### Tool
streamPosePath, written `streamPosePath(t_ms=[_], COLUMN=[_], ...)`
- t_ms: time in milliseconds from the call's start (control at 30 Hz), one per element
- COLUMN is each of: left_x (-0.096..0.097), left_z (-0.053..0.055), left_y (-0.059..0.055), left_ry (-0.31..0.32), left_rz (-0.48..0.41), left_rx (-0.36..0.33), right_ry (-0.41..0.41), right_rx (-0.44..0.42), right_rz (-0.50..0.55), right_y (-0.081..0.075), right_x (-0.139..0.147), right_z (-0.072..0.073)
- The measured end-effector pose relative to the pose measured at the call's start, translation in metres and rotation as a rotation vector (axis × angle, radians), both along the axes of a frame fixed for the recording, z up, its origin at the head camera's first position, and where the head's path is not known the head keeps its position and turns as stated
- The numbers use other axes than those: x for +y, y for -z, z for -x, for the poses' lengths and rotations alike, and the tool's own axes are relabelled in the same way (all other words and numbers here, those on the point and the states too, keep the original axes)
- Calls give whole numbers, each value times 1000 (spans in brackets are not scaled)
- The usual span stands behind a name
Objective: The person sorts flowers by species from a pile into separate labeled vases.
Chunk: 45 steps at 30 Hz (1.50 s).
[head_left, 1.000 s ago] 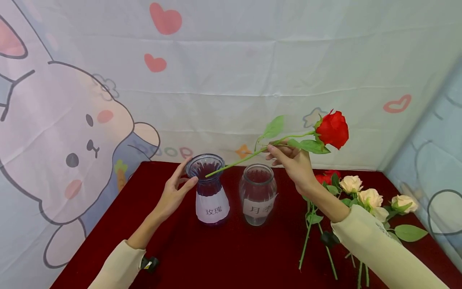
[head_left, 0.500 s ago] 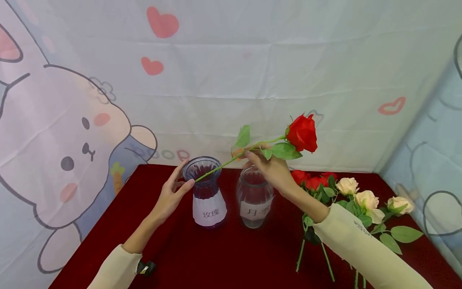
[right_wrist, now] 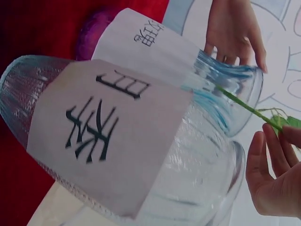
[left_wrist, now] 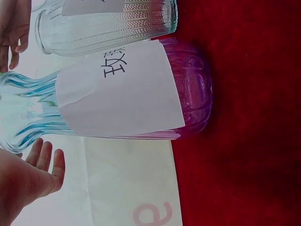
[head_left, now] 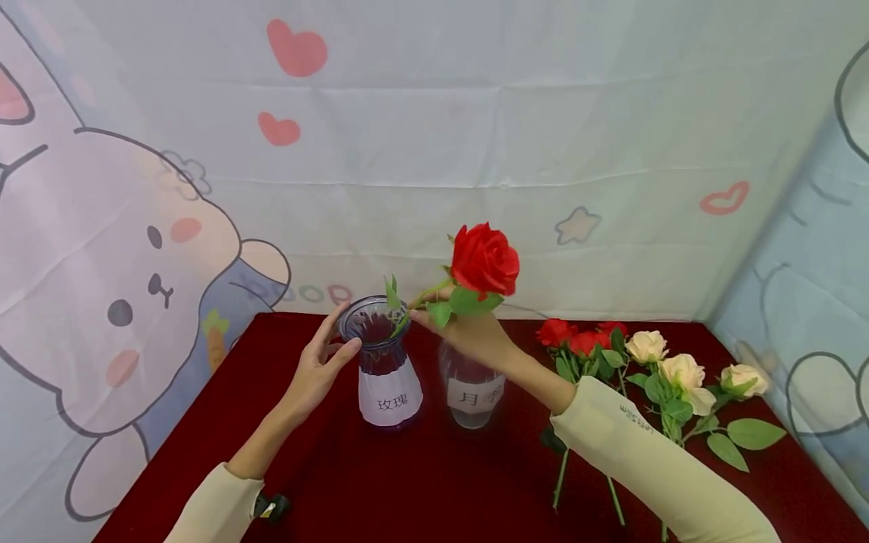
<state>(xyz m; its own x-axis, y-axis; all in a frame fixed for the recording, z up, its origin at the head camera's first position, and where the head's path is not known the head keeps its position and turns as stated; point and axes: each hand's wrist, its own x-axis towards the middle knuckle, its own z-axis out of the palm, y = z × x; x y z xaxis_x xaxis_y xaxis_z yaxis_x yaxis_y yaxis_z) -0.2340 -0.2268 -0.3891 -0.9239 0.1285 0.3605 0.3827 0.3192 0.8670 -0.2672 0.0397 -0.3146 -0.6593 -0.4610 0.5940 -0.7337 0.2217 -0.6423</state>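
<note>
A red rose with green leaves is in my right hand, its stem pinched between thumb and fingers. The stem slants down, its lower part inside the mouth of the flared blue-and-purple glass vase. This vase stands upright with a white paper label around it. At the left of its rim is my left hand, thumb in front and fingers spread behind, nearly straight. Just right of it stands a clear glass jar with a paper label, its mouth hidden behind my right hand in the head view.
On the right of the red cloth lie several red roses and cream roses, their stems toward the front. My right sleeve passes over some stems. A printed fabric backdrop hangs behind the table.
My right hand has moved left with the red rose, bringing its stem end into the vase's mouth and the bloom more upright. My left hand stays at the vase's rim.
</note>
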Motion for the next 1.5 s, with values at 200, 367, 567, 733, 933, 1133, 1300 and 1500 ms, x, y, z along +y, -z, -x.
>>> streamPosePath(t_ms=[200, 367, 567, 733, 933, 1133, 1300, 1500], left_x=[0, 0, 0, 0, 0, -2, -1, 1], left_z=[0, 0, 0, -1, -1, -1, 0, 0], left_y=[1, 1, 1, 0, 0, 0, 1, 2], left_ry=[-7, -3, 1, 4, 2, 3, 6, 21], left_rz=[2, 1, -2, -17, -11, -5, -11, -31], left_rx=[-8, -10, -12, -16, -21, -14, -14, -5], right_ry=[-73, -91, -11, -10, 34, 127, 215, 282], right_rx=[-42, -104, -74, -118, -113, -143, -178, -208], right_rz=[-67, -103, -86, -96, -136, -160, -203, -265], right_y=[3, 2, 4, -1, -4, 3, 21, 53], right_x=[-7, -4, 10, 32, 69, 111, 149, 190], right_z=[-1, -3, -9, -11, -8, -4, -1, 2])
